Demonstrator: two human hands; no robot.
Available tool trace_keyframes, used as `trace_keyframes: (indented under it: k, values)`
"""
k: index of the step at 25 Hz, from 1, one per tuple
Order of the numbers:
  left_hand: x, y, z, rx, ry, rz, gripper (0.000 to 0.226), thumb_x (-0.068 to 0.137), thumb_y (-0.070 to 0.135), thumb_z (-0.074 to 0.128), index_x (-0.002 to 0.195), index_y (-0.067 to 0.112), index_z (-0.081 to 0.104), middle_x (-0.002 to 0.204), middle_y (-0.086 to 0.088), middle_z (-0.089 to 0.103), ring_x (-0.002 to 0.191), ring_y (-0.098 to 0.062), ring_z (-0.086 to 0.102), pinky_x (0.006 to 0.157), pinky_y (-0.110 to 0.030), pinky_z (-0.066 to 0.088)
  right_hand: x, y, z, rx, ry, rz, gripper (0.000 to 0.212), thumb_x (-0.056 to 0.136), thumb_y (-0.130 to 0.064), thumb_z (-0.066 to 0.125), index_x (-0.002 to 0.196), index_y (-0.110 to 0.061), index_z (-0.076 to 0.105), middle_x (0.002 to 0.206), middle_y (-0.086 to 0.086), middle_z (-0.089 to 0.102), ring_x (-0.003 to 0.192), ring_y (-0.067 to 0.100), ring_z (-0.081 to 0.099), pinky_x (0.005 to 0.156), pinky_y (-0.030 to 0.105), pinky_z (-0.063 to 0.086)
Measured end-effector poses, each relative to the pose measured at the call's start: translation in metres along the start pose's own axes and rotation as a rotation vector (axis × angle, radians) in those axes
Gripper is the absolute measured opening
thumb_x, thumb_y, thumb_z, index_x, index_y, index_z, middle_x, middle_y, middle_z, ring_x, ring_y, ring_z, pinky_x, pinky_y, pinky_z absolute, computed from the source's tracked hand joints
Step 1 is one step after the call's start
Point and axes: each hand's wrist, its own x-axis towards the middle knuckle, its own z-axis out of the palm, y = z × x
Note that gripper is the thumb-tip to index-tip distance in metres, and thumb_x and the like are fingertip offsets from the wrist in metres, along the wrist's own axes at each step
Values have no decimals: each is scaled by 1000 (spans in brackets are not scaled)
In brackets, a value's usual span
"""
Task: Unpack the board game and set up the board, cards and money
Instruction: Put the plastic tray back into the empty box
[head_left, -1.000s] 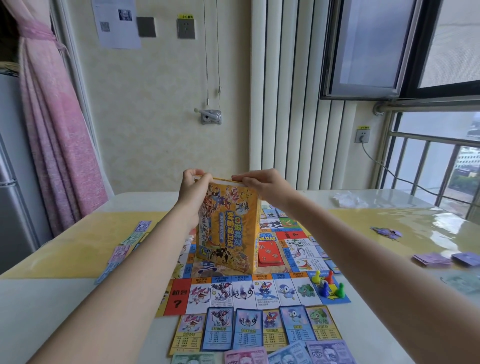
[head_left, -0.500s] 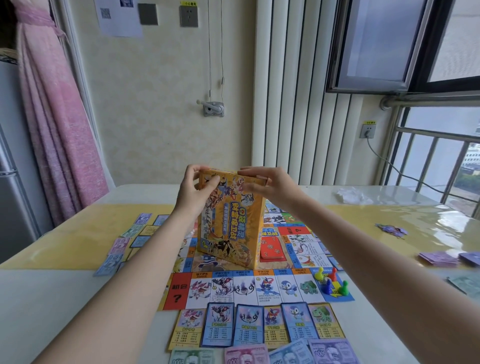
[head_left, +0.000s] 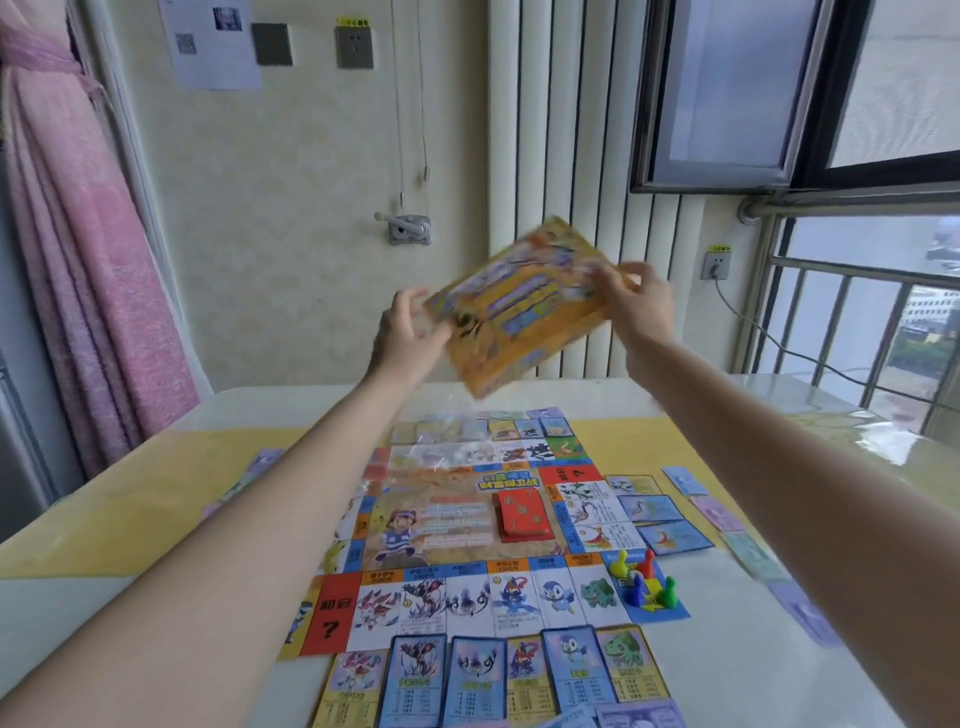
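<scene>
Currently holding box (head_left: 519, 306) above board (head_left: 452, 519) | long axis running 8-to-2 o'clock | left hand (head_left: 410, 338) gripping 8 o'clock end, right hand (head_left: 636, 301) pinching 2 o'clock edge.

A pink curtain (head_left: 78, 260) hangs left of what looks like a crank handle (head_left: 408, 228).

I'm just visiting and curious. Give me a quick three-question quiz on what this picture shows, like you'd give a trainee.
1. True or false: the game box rests on the board.
2. How many pawns stand on the board's blue corner?
3. The red card stack lies: A) on the board, B) beside the window, C) in the left hand.

Key: 1. False: both the left hand and the right hand hold it up in the air. 2. Four. 3. A.
</scene>
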Motion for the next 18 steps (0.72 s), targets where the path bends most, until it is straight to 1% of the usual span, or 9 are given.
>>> trace_keyframes:
  k: [3,6,8,10,11,12,14,15,18]
  values:
    - [0,-3,54,-19,-214,-86,48,90,13,55,136,18,40,128,-8,48,114,-26,53,94,-35,44,36,35,-44,74,243,299,27,87,-35,57,91,-10,48,82,10,53,57,17,46,46,25,35]
    - [-1,3,109,-111,-404,-148,49,92,8,50,139,14,37,135,-12,44,103,-23,54,83,-34,49,47,70,-89,109,301,486,32,91,-25,54,69,-8,39,68,11,46,49,18,41,32,18,36]
    - [4,4,145,-97,-491,-158,52,91,8,50,140,15,37,138,-10,43,102,-24,56,89,-36,49,57,88,-118,134,300,565,30,91,-21,54,68,-10,39,78,13,50,53,17,45,26,16,38]
    - [9,2,176,-51,-562,-143,52,90,10,51,140,17,37,138,-6,43,106,-25,57,95,-38,49,72,100,-139,231,308,601,20,91,-16,54,75,-10,43,95,14,50,60,17,49,29,19,44]
    - [11,1,191,-3,-599,-126,52,90,12,51,140,17,37,137,-4,43,108,-25,57,96,-39,48,81,106,-147,313,339,604,11,91,-14,54,85,-8,47,99,15,50,62,19,51,32,22,47]
    - [12,-1,206,52,-637,-108,52,90,13,50,140,17,37,138,-3,43,111,-25,56,97,-38,47,91,111,-154,394,376,607,13,90,-13,55,98,-4,49,104,17,52,62,22,53,35,25,50]
    - [15,-4,232,154,-684,-69,51,91,15,49,140,16,37,140,-3,43,118,-25,51,96,-31,44,111,123,-163,436,448,580,40,88,-13,58,123,-2,42,115,19,53,67,27,59,40,29,53]
    - [15,-5,243,216,-705,-42,50,92,15,48,141,15,37,142,-4,42,122,-24,48,95,-27,41,120,132,-167,419,501,557,47,88,-14,59,128,-3,38,120,19,52,71,29,61,38,28,52]
    - [17,-13,272,436,-781,52,49,93,15,46,141,11,38,145,-8,41,131,-22,41,102,-28,37,133,157,-180,317,574,570,50,88,-14,57,131,-3,33,124,18,50,73,27,62,37,24,50]
